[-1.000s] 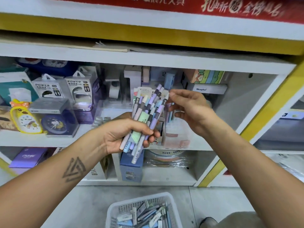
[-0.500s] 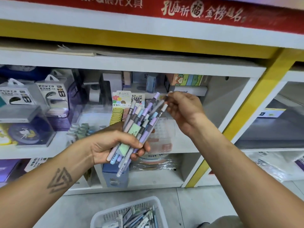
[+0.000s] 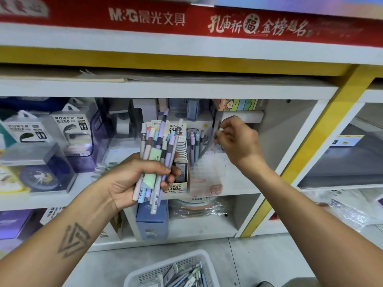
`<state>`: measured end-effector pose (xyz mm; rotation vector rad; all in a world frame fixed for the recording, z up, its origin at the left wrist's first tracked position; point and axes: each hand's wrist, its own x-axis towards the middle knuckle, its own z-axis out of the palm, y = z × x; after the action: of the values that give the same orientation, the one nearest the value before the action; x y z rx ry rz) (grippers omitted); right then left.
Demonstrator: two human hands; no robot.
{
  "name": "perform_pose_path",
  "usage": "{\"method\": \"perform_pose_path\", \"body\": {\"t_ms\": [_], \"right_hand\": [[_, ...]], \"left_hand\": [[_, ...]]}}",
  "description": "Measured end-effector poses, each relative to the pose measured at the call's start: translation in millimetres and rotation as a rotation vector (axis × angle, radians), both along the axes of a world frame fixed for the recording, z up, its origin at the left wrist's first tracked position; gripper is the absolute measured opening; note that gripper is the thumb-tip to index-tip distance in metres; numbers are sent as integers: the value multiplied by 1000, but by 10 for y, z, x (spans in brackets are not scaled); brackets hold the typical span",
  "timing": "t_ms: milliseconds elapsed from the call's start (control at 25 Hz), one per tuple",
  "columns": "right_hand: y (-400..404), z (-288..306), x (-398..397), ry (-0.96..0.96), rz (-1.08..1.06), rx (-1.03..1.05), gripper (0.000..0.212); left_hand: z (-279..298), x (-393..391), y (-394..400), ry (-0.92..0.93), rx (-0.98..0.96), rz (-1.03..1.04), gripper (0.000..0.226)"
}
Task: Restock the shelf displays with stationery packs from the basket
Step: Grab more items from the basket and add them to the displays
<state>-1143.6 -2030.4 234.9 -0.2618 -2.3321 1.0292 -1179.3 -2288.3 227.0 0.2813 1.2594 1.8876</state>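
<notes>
Now left hand (image 3: 132,179) grips pens (image 3: 157,154), upright.

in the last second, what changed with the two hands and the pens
The right hand drew one pen out of the bundle of pens and carried it right, to the clear holder on the shelf, pinching its top end. The left hand kept its grip on the bundle, now more upright. The basket stayed on the floor.
</notes>
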Motion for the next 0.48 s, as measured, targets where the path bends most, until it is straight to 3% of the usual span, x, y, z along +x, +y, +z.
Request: {"method": "perform_pose_path", "body": {"t_ms": [200, 480], "right_hand": [[19, -146, -72, -98, 4, 130, 13], [-69, -189, -84, -61, 181, 250, 12]], "left_hand": [[16, -15, 121, -8, -29, 20, 50], [-3, 7, 220, -12, -26, 21, 50]]}}
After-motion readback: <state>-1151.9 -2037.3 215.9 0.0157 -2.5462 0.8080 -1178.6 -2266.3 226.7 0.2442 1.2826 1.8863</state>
